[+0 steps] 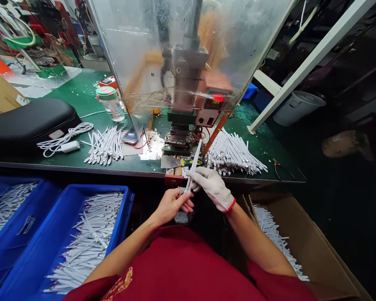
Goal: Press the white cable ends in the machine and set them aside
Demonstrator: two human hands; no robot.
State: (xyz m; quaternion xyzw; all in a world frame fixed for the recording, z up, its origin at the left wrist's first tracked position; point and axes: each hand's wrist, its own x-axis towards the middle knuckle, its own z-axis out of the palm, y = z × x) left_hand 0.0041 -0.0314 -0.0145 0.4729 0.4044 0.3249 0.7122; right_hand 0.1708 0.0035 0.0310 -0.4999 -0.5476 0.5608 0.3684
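In front of my body, both hands meet on a few thin white strips [194, 162] that point up toward the press. My bare left hand [176, 203] pinches their lower end between thumb and fingers. Higher up, my right hand [210, 184], in a white knit glove with a red cuff, is closed on the same strips. Just beyond them stands the press [181, 136] behind a clear plastic shield [144, 62]. To its right lies a big pile of similar strips [235, 152]; a smaller pile [104, 144] is at the left.
Blue bins [127, 209] of strips stand at lower left, a cardboard box [296, 221] of them at lower right. On the green table [144, 169] are a scraper [171, 162], pliers [278, 169], a jar [111, 104], a white cable [67, 142] and a black padded seat [34, 121].
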